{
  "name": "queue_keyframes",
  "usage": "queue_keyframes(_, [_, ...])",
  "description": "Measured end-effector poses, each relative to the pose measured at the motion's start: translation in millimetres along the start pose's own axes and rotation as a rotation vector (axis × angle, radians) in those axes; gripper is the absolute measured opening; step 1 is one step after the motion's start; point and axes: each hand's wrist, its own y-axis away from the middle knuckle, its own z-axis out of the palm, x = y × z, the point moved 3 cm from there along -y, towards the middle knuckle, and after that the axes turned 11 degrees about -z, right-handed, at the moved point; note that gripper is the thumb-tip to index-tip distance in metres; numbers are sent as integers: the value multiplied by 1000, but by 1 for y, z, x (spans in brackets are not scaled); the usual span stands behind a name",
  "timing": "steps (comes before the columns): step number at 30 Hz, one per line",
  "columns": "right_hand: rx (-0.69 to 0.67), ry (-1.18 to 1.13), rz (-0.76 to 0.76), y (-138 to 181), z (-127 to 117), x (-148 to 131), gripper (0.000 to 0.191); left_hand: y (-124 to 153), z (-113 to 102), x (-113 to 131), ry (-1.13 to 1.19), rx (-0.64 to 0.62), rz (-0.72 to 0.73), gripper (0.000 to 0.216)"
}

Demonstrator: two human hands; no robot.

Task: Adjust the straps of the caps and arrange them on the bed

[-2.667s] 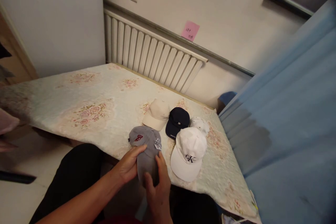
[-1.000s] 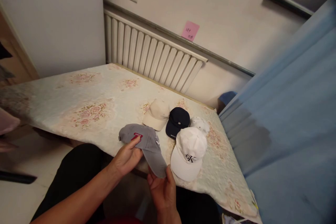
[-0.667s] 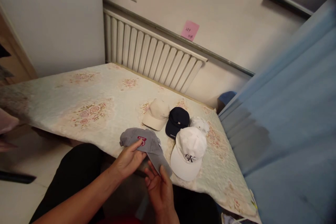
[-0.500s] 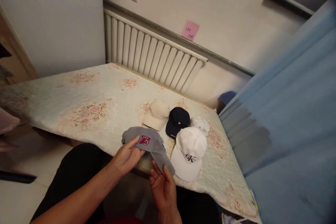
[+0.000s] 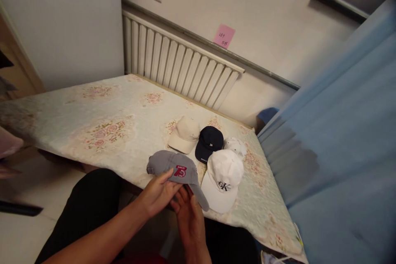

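Observation:
A grey baseball cap (image 5: 168, 163) with a red emblem is held over the bed's front edge, its brim pointing right and down. My left hand (image 5: 159, 192) grips its lower rim, the thumb on the outside beside the emblem and the fingers beneath. Palm up under the cap, my right hand (image 5: 190, 214) has its fingers stretched toward the underside near the brim; the fingertips are partly hidden. Just to the right lies a white cap (image 5: 224, 175) with black letters. Behind are a beige cap (image 5: 185, 134), a black cap (image 5: 210, 142) and a smaller white cap (image 5: 235, 147).
The caps lie on a bed (image 5: 133, 99) with a flowered cover. A white radiator (image 5: 176, 60) runs along the wall behind it. Blue curtains (image 5: 340, 132) hang on the right. A pink note (image 5: 224, 36) is stuck above the radiator. My dark-clothed legs are below the bed's edge.
The grey cap has shifted slightly right and tilted, its brim turning more downward. My right hand has let go of the brim and moved under the cap; my left hand moved right with it.

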Motion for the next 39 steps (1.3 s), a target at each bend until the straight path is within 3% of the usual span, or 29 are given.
queue_keyframes(3, [-30, 20, -22, -2, 10, 3, 47, 3, 6, -11, -29, -53, -51, 33])
queue_keyframes(8, [69, -34, -96, -9, 16, 5, 40, 7, 14, -18, -34, -131, -62, 29])
queue_keyframes(19, [220, -97, -52, -13, 5, -13, 35, 4, 6, 8, 25, -73, 88, 38])
queue_keyframes(30, [121, -94, -123, -16, 30, -15, 41, 10, 14, -8, -37, -119, 40, 42])
queue_keyframes(35, [147, -71, -133, -17, 31, -17, 45, 12, 15, -2, -100, -156, 66, 42])
queue_keyframes(39, [175, -29, -156, -17, 26, -22, 47, 16, 13, 8, -76, -262, 95, 59])
